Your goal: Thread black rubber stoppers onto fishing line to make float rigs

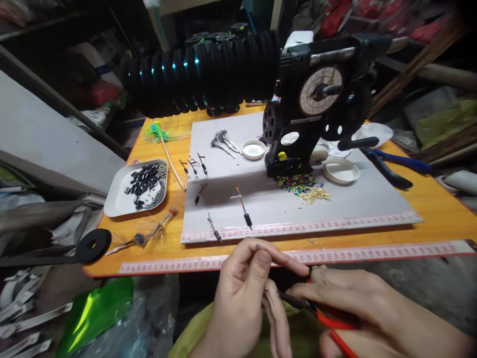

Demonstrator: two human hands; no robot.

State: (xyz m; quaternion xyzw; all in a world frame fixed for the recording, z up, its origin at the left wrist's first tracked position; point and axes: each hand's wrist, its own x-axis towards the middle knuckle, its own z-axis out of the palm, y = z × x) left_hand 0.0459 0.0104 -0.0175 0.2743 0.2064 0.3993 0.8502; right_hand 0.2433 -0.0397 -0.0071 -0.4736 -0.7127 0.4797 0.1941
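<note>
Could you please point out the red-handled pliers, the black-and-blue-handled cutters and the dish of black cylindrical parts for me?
Red-handled pliers [337,323]: head view, on the red handle.
Black-and-blue-handled cutters [408,163]: head view, blue handle.
Dish [115,200]: head view, bare left rim.

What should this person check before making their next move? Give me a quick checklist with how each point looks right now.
1. Red-handled pliers held by the right hand: ok.
2. Small grey piece pinched in the left hand: ok, though only its tip shows.
3. Pliers' tips lined up with that piece: cannot tell, as the left fingers block the view.
4. Coloured beads gathered in a dish: not ok, they lie loose on the pale board.
5. Black pieces inside the white tray: ok.
</note>
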